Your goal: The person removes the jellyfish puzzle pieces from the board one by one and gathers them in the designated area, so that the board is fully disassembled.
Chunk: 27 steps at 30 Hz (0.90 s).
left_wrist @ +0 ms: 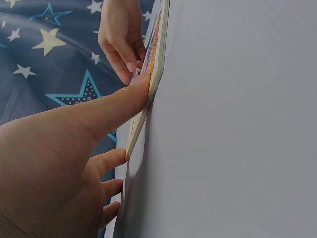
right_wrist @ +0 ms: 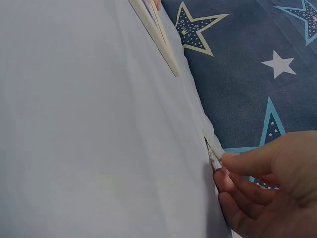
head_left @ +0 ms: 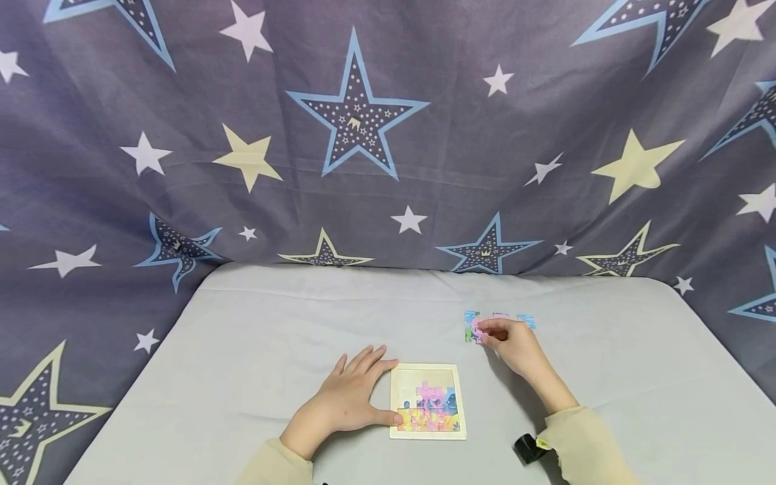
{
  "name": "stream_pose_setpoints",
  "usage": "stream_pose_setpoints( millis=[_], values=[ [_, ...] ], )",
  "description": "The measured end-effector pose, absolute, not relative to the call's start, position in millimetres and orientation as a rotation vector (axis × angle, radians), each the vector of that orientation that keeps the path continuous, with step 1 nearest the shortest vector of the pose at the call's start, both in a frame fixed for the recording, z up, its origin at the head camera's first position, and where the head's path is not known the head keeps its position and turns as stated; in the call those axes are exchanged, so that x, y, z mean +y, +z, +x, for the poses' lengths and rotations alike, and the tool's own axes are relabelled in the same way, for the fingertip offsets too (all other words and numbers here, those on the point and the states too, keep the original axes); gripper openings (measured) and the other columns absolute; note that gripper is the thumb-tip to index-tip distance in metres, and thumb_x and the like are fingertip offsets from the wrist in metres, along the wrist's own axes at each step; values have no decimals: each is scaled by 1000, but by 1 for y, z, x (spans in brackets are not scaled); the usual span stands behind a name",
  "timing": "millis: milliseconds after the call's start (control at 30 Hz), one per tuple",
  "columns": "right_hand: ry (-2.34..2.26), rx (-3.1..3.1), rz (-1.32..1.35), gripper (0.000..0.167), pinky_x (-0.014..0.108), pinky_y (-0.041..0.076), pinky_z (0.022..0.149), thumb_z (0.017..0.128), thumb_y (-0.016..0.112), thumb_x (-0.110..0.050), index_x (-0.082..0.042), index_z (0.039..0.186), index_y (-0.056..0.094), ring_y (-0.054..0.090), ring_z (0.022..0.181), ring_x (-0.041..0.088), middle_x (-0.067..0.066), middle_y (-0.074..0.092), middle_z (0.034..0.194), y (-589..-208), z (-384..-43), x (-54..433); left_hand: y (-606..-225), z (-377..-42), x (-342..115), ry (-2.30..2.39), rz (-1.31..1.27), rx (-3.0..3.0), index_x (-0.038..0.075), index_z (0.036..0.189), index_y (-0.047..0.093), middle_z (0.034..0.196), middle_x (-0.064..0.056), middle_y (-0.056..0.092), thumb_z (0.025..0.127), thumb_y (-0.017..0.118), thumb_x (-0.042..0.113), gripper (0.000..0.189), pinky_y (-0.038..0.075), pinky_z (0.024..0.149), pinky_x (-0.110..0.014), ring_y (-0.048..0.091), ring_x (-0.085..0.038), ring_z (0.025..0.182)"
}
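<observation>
A square wooden puzzle tray (head_left: 427,436) lies on the light cloth, its lower part filled with joined jigsaw pieces (head_left: 427,419) in pink, yellow and blue. My left hand (head_left: 347,403) spreads along the tray's left side. Its thumb presses the lower left rim and the index fingertip touches the upper left corner; the other fingers stretch out beyond. Up and to the right of the tray, my right hand (head_left: 516,345) pinches a jigsaw piece (right_wrist: 213,157) between thumb and fingers, low over the cloth. Loose jigsaw pieces (head_left: 527,320) lie around and partly under that hand.
The light grey cloth (head_left: 273,323) covers a flat surface that ends at a dark curtain (head_left: 448,168) printed with stars. Beside the right sleeve sits a small black object (head_left: 529,449) with a bit of yellow.
</observation>
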State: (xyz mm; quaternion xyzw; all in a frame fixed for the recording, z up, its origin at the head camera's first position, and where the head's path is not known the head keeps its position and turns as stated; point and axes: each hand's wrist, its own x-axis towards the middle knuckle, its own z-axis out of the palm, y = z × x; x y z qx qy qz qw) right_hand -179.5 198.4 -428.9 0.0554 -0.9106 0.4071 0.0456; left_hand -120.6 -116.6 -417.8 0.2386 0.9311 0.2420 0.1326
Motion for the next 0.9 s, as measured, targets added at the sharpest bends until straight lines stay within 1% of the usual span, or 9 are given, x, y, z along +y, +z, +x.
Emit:
stream_pose_setpoints(
  millis=[100,200,267,367,467,600,733,900],
  values=[
    [1249,-2775,171,18,23,51,63,88,71,-1,3,106,73,67,85,24,17,71,103,-428,-180,199,-418,-121,-117,697,691,2704,17,150,42,162,-9,25,76,72,66,94,9,115,-67,17,-33,149],
    [1250,-2766,180,20,24,51,62,88,71,0,3,107,72,68,85,25,19,71,105,-426,-179,200,-417,-121,-116,694,690,2704,17,150,42,162,-8,25,76,72,66,93,9,115,-66,17,-33,149],
    [1253,-2753,193,20,27,52,63,89,69,1,2,108,71,69,84,26,18,71,104,-424,-179,200,-417,-121,-116,695,691,2703,17,150,42,162,-9,25,76,72,66,93,8,115,-66,17,-33,149],
    [1260,-2739,257,19,30,53,69,90,69,0,1,109,71,68,83,24,14,72,100,-418,-176,199,-417,-121,-116,697,693,2702,17,150,42,162,-9,25,76,72,66,93,8,115,-66,17,-33,149],
    [1295,-2755,379,21,30,54,74,90,69,-1,-1,110,71,67,82,20,10,72,99,-412,-172,193,-417,-121,-116,699,695,2703,17,150,43,162,-9,25,76,72,66,93,8,115,-67,17,-33,149],
    [1348,-2807,564,21,27,53,74,90,69,-2,-3,110,71,63,82,17,7,71,101,-404,-163,181,-418,-121,-116,697,691,2705,17,150,43,162,-9,25,76,72,66,93,9,115,-67,17,-33,149],
    [1360,-2838,740,16,28,52,75,92,69,-7,-4,107,71,61,85,16,7,70,100,-399,-155,169,-418,-121,-116,689,683,2706,17,149,43,162,-9,26,76,72,66,93,9,115,-67,17,-33,149],
    [1308,-2870,929,11,30,52,78,93,69,-10,-7,103,72,60,85,10,-1,70,98,-400,-148,157,-418,-121,-116,689,678,2702,17,149,43,162,-9,25,76,72,66,92,9,115,-67,17,-33,149]
  ],
)
